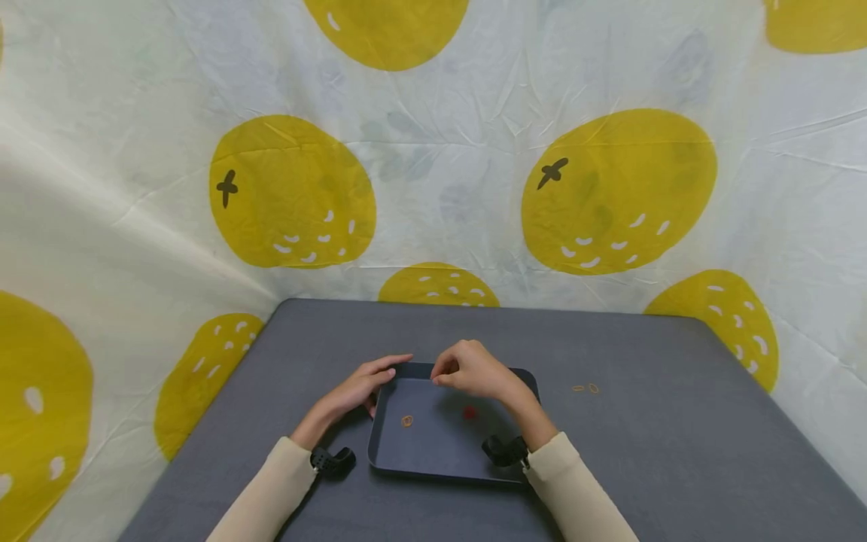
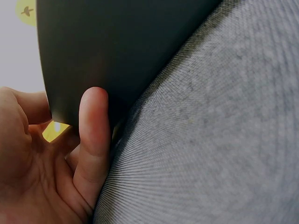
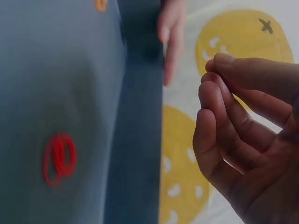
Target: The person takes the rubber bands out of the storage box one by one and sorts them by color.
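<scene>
My left hand (image 1: 355, 390) holds the far left corner of a dark tray (image 1: 440, 476), thumb near the rim. In the left wrist view, one finger presses the tray's outer wall (image 2: 126, 42). My right hand (image 1: 474, 369) hovers above the tray's far side, thumb and fingertips brought together. In the right wrist view nothing shows between those fingertips (image 3: 224, 58); something small could be hidden. A looped red band (image 1: 470, 412), possibly a rubber band, lies in the tray below the right hand. Orange rubber bands (image 1: 407, 426) lie at the tray's left.
Two thin orange bands (image 1: 578, 389) lie on the grey table (image 1: 677, 452), right of the tray. A white curtain (image 1: 447, 196) printed with yellow fruit hangs behind the table and along its sides. Each wrist carries a black camera mount (image 1: 333, 462).
</scene>
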Demonstrator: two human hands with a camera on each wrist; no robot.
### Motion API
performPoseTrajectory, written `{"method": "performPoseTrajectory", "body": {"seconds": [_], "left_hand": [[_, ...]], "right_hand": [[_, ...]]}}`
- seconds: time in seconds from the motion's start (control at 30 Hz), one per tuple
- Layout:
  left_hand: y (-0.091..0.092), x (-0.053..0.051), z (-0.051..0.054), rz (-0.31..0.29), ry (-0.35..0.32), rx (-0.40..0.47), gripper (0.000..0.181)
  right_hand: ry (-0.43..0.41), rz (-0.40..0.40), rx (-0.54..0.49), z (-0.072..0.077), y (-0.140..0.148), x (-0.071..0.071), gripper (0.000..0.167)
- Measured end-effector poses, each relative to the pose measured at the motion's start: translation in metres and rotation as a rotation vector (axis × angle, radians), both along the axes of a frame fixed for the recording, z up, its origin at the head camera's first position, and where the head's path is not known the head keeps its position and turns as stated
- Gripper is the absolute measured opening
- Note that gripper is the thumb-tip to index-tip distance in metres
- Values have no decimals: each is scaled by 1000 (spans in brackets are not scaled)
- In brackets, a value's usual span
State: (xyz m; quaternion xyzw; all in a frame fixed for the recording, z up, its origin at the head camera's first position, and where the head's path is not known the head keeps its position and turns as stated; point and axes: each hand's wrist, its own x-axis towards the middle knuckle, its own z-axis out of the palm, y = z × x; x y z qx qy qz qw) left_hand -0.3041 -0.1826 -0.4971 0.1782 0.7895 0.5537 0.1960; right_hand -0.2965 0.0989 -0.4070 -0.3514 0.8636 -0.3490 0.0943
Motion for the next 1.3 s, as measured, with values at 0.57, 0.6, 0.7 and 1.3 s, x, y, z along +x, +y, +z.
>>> {"method": "performPoseTrajectory", "body": {"seconds": [0.57, 0.6, 0.7, 1.3], "left_hand": [[0, 1, 1, 9, 13, -11, 45], [0, 0, 1, 5, 13, -7, 45], [0, 0, -1, -4, 11, -1, 46], [1, 1, 1, -6, 8, 7, 45]], "right_hand": [[1, 63, 111, -29, -47, 2, 6], [1, 68, 121, -30, -48, 2, 5], [-1, 87, 138, -33, -50, 3, 5], [-33, 124, 172, -45, -50, -3, 4]]}}
